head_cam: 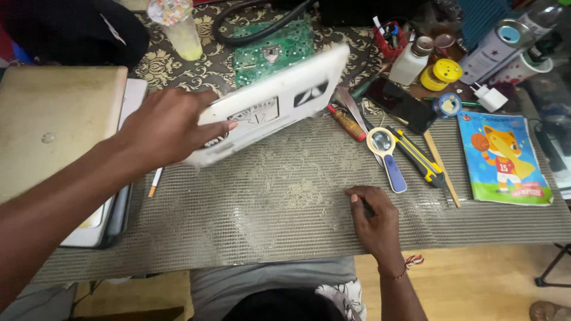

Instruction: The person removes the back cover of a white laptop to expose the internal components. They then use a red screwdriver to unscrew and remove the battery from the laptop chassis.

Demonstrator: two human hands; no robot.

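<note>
Head view: left hand [169, 128] on white laptop [276, 101]

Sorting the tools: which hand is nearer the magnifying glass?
Right. The right hand rests just below the magnifying glass; the left hand is far left, gripping the white panel.

white panel [270, 104] motion-blurred; right hand [373, 220] hides most of small dark object (kind unclear).

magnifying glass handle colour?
Blue handle, cream rim on the magnifying glass; head view shows it.
</note>
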